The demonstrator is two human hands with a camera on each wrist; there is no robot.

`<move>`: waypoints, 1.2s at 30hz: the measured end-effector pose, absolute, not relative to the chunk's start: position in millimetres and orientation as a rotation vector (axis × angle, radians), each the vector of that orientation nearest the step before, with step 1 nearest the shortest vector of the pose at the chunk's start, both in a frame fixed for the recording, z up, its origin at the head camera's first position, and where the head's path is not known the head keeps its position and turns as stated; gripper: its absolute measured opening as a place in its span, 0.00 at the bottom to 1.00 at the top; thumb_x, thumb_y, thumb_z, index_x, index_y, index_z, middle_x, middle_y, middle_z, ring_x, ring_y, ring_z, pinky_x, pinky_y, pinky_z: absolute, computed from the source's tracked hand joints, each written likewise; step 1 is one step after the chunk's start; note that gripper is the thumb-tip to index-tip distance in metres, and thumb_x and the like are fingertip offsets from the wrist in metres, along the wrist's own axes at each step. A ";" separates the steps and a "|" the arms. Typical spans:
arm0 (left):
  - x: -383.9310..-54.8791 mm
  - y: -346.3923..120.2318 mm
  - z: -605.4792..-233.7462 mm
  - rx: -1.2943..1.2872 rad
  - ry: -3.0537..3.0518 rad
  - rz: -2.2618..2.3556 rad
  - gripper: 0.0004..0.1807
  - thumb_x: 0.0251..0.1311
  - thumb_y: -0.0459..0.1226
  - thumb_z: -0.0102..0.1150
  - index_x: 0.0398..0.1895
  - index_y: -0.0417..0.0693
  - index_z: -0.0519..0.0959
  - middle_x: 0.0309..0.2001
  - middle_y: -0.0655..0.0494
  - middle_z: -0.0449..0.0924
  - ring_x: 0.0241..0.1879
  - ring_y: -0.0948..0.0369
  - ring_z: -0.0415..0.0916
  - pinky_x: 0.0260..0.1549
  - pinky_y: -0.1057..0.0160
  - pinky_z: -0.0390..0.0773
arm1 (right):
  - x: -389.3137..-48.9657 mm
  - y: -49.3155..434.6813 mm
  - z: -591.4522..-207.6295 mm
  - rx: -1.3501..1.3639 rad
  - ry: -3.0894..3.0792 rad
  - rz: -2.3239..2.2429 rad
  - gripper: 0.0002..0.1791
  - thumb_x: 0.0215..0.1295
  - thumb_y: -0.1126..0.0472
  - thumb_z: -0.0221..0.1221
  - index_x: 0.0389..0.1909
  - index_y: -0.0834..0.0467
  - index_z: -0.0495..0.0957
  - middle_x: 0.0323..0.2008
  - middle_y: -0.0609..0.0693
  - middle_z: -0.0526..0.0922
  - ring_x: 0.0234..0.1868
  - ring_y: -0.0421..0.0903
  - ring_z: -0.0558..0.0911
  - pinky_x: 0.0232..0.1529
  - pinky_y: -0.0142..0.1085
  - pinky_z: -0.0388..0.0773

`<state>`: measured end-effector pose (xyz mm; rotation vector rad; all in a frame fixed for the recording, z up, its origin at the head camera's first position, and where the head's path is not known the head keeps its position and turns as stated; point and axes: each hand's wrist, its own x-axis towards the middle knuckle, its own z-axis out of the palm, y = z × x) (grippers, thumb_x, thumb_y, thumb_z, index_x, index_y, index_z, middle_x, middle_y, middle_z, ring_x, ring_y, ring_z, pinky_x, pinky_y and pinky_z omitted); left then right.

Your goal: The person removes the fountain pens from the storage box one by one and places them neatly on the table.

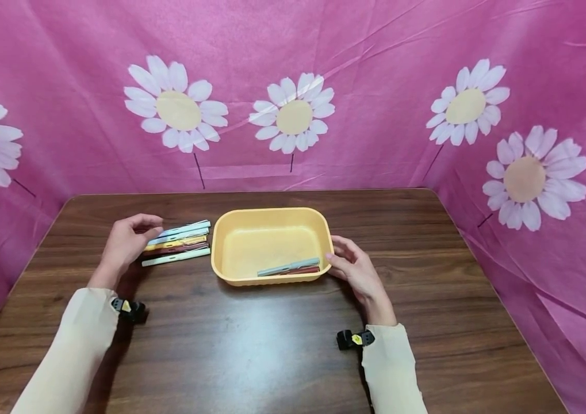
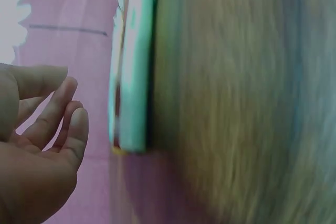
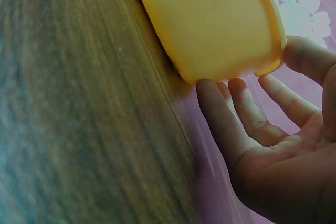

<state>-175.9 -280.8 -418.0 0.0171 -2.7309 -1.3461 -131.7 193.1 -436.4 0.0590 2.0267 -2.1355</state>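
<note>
Pink cloth (image 1: 355, 34) w/ big white daisies (image 1: 178, 110) hangs past the far edge of the desk (image 1: 272, 333), well beyond my L fingers (image 2: 44, 81) & R fingers (image 3: 215, 111). Desk is dark brown wood-grain, under & all round both sets of fingers, w/ a bright shine nearer me, btwn my wrists. My cream sleeves (image 1: 72, 333) run back twd me, behind the fingers.

Yellow bin (image 1: 272, 217) sits upright on the desk btwn the two sets, touching the R ones: R thumb (image 3: 307, 59) at the rim, other R fingers spread along the outside of the end wall, so I've got that end held.

L fingers hold nothing: loosely bent, gap to the thumb narrow. In the L wrist view they show apart from the pens; in the head view they overlap some pen ends.

Row of pens (image 1: 179, 242) (pale blue, yellow, dk red, pale green) lies side by side on the desk, just R of those L fingers, other ends near the bin.

Black wrist cams (image 1: 345, 340), one per wrist, sit behind the fingers, each w/ a small yellow patch.

Grey-blue pen (image 1: 288, 267) & dk red pen (image 1: 300, 271) lie tog. in the bin, along its near wall, just L of my R thumb.
</note>
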 end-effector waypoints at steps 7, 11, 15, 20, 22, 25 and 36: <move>-168.1 -250.4 -411.0 -0.131 -2.614 -1.437 0.15 0.66 0.32 0.65 0.53 0.33 0.81 0.48 0.36 0.83 0.37 0.74 0.75 0.36 0.77 0.74 | -133.6 193.1 -436.9 0.045 2.041 -2.137 0.29 0.73 0.68 0.59 0.72 0.65 0.65 0.62 0.70 0.72 0.48 0.45 0.83 0.49 0.38 0.82; -162.5 -228.1 -411.2 -0.191 -2.561 -1.558 0.16 0.63 0.29 0.66 0.52 0.32 0.81 0.45 0.36 0.83 0.37 0.72 0.77 0.35 0.75 0.75 | -133.2 193.5 -436.5 0.060 2.038 -2.139 0.28 0.73 0.69 0.58 0.71 0.65 0.65 0.62 0.70 0.72 0.48 0.45 0.83 0.48 0.38 0.83; -155.3 -209.0 -408.8 -0.267 -2.511 -1.633 0.16 0.61 0.28 0.67 0.53 0.32 0.81 0.44 0.40 0.82 0.39 0.69 0.77 0.38 0.74 0.75 | -133.8 193.7 -437.2 0.066 2.039 -2.139 0.28 0.73 0.69 0.58 0.71 0.64 0.65 0.63 0.70 0.71 0.48 0.44 0.83 0.49 0.38 0.82; -150.0 -189.6 -401.6 -0.375 -2.465 -1.715 0.17 0.62 0.27 0.66 0.54 0.32 0.80 0.48 0.36 0.81 0.46 0.59 0.79 0.42 0.72 0.77 | -135.0 192.8 -437.7 0.047 2.041 -2.141 0.29 0.73 0.68 0.58 0.72 0.65 0.64 0.63 0.71 0.71 0.49 0.44 0.82 0.50 0.38 0.82; -148.7 -182.3 -399.2 -0.423 -2.450 -1.769 0.18 0.62 0.26 0.66 0.55 0.31 0.79 0.49 0.37 0.81 0.48 0.55 0.79 0.45 0.71 0.78 | -135.5 192.6 -437.5 0.046 2.046 -2.140 0.29 0.73 0.68 0.58 0.72 0.65 0.64 0.63 0.71 0.71 0.49 0.44 0.83 0.50 0.38 0.82; -148.2 -171.9 -396.7 -0.498 -2.438 -1.845 0.19 0.63 0.27 0.66 0.57 0.30 0.77 0.51 0.40 0.80 0.50 0.52 0.78 0.50 0.68 0.78 | -135.6 192.7 -437.6 0.053 2.054 -2.137 0.28 0.73 0.68 0.58 0.72 0.65 0.64 0.62 0.71 0.72 0.48 0.44 0.83 0.49 0.38 0.82; -150.7 -148.5 -400.3 -0.709 -2.520 -1.800 0.20 0.63 0.29 0.67 0.58 0.36 0.79 0.58 0.42 0.78 0.62 0.41 0.71 0.63 0.49 0.71 | -135.8 189.5 -439.3 0.064 2.027 -2.152 0.28 0.73 0.69 0.58 0.71 0.64 0.66 0.62 0.69 0.72 0.48 0.44 0.83 0.49 0.39 0.82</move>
